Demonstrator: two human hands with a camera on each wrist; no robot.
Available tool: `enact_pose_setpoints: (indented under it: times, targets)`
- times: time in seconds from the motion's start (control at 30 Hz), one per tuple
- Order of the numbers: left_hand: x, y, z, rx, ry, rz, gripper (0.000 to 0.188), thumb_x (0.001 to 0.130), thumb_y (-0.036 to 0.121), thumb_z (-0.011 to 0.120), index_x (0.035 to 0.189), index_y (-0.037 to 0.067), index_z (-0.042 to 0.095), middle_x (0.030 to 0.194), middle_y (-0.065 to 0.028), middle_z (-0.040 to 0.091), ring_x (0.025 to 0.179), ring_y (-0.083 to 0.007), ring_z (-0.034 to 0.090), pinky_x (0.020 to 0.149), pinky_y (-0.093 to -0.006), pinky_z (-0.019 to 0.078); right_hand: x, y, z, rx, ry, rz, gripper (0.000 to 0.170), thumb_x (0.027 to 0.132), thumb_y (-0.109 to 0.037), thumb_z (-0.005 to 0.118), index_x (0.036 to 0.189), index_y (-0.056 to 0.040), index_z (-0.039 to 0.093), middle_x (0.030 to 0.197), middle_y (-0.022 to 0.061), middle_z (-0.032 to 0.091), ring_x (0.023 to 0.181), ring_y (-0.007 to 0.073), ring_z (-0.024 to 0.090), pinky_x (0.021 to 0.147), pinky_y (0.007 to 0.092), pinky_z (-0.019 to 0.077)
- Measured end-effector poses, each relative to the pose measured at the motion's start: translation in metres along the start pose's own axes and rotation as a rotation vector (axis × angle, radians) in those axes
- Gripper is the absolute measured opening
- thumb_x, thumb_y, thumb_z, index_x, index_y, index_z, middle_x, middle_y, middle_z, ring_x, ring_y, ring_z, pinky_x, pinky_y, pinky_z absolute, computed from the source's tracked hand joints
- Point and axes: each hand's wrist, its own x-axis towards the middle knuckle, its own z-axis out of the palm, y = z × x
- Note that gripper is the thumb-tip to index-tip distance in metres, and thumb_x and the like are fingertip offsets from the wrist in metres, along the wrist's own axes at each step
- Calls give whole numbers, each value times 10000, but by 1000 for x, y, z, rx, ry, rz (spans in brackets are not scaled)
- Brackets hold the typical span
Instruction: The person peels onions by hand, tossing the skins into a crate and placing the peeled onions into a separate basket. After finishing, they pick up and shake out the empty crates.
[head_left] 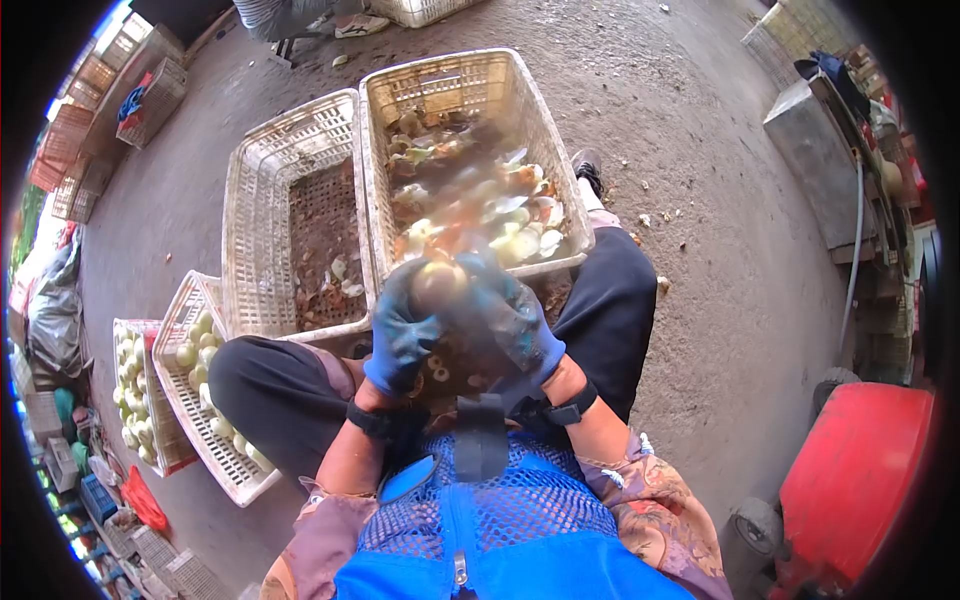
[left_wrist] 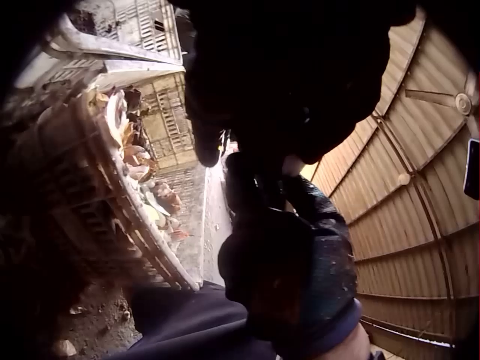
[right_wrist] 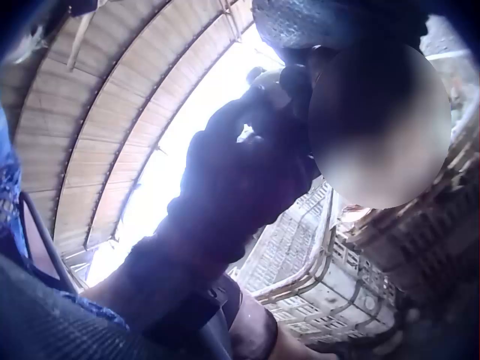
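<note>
Two gloved hands are meeting above the lap of a seated person, just beside the near rim of a crate of peelings [head_left: 528, 120]. The left hand [head_left: 405, 335] is gripping a pale onion [head_left: 440, 287], its fingers curling round it. The right hand [head_left: 512, 318] is blurring at the onion's other side, and whether it is pinching anything I cannot tell; both wrist views are showing the gloves too dark to settle it.

Loose onion peels [head_left: 520, 242] are heaping in that crate, and a second crate [head_left: 262, 230] is standing against its left side, with a few scraps showing on its floor. The left knee [head_left: 265, 390] is blocking part of a white slatted crate [head_left: 232, 478] of onions, beside which a smaller box [head_left: 167, 425] of onions is standing. The right leg [head_left: 612, 300] is flanking the hands, its shoe [head_left: 588, 170] resting beside the peelings crate. Farther right, well apart, a red container [head_left: 855, 480] and a grey metal box [head_left: 815, 150] are standing, while a ribbed roof [left_wrist: 397, 240] is arching overhead in the left wrist view.
</note>
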Motion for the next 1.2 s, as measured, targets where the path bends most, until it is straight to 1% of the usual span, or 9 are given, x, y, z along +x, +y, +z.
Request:
enact_pose_setpoints:
  times: [0.13, 0.3, 0.43, 0.53, 0.63, 0.7, 0.9, 1.07, 1.2]
  targets:
    - [-1, -19, -10, 592, 49, 351, 649, 771, -69, 724, 1370, 25, 493, 1303, -100, 564, 1208, -201, 559, 1048, -336, 453, -8, -30, -6, -224, -8, 51, 356, 1018, -127, 525, 1359, -44, 580, 1189, 106, 696, 1028, 183, 656, 925, 317, 497]
    - [-8, -19, -12, 687, 45, 420, 627, 778, -69, 725, 1356, 18, 500, 1301, -108, 567, 1209, -218, 560, 1052, -347, 447, -4, -61, -6, -902, -174, -107, 169, 950, -186, 544, 1009, -67, 648, 937, 235, 650, 882, 429, 623, 735, 485, 503]
    - [-10, -17, -6, 676, 51, 505, 566, 823, -14, 751, 1334, 16, 510, 1265, -130, 587, 1165, -229, 587, 1004, -355, 471, 1, -63, -5, -974, -214, -77, 144, 950, -191, 532, 935, -73, 614, 879, 226, 630, 842, 445, 601, 700, 511, 477]
    - [-9, -12, -7, 876, 46, 648, 518, 850, 39, 766, 1307, 16, 523, 1210, -139, 609, 1104, -237, 610, 961, -356, 486, 7, -50, -13, -1012, -232, -195, 135, 946, -177, 544, 928, -64, 617, 806, 168, 643, 719, 364, 628, 636, 434, 489]
    - [-10, -20, -8, 892, 73, 606, 467, 873, 56, 749, 1285, 14, 535, 1172, -134, 625, 1061, -247, 625, 940, -361, 495, 14, -52, -18, -609, -469, 63, 136, 951, -180, 564, 928, -61, 625, 742, 54, 607, 628, 196, 580, 569, 328, 463]
    - [-12, -13, -4, 789, 48, 528, 450, 882, 63, 740, 1281, 11, 538, 1161, -130, 632, 1052, -243, 628, 928, -361, 501, 9, -70, -5, -148, -274, 686, 142, 958, -188, 581, 946, -59, 637, 752, -15, 555, 643, 90, 509, 536, 258, 424]
    - [-14, -36, -8, 662, 38, 390, 455, 856, 12, 716, 1274, 9, 536, 1159, -96, 631, 1050, -187, 619, 910, -331, 521, -14, -27, -9, -287, -285, 563, 167, 972, -201, 580, 952, -45, 636, 768, -10, 557, 657, 89, 536, 534, 280, 459]
    - [-14, -45, -5, 355, 129, 195, 563, 757, -80, 730, 1273, 6, 523, 1169, -75, 618, 1075, -169, 612, 915, -318, 545, -26, -33, 2, -801, -213, 228, 202, 904, -178, 552, 996, -27, 648, 915, 279, 636, 850, 484, 600, 737, 495, 506]
    - [-13, -70, -15, 320, 145, 179, 521, 811, 93, 696, 1294, 10, 519, 1173, -87, 638, 1059, -185, 615, 937, -321, 500, -38, -33, 12, -805, -57, 221, 196, 920, -201, 552, 948, -23, 629, 888, 256, 657, 846, 462, 626, 727, 503, 508]
